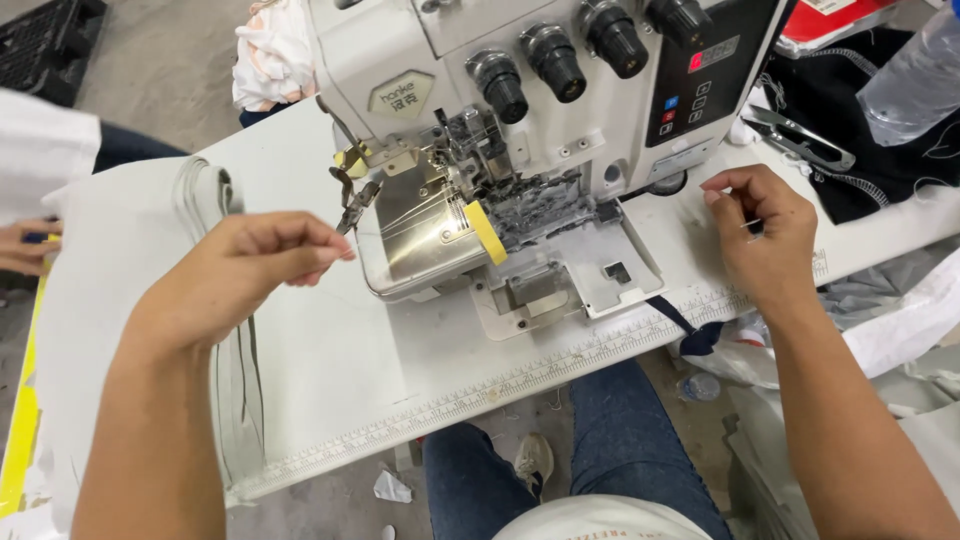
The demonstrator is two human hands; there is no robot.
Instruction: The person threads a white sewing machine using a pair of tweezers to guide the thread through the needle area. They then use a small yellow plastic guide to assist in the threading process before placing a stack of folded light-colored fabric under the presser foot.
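A white overlock sewing machine [540, 90] stands on a white table [330, 370], its shiny front cover [420, 230] swung open with a yellow tab [486, 232] on its edge. My left hand [250, 265] hovers just left of that cover, thumb and forefinger pinched together; I can make out nothing between them. My right hand [765, 235] rests on the table to the right of the machine. It pinches a small dark metal tool [753, 226], mostly hidden by the fingers.
Metal thread snips [800, 140] lie by black fabric [870, 160] at the back right, under a plastic bottle [915, 75]. A folded grey strip of cloth [205, 190] runs down the table's left. Another person's hand [22, 245] shows at the far left. My jeans-clad knees [620, 450] are below the table edge.
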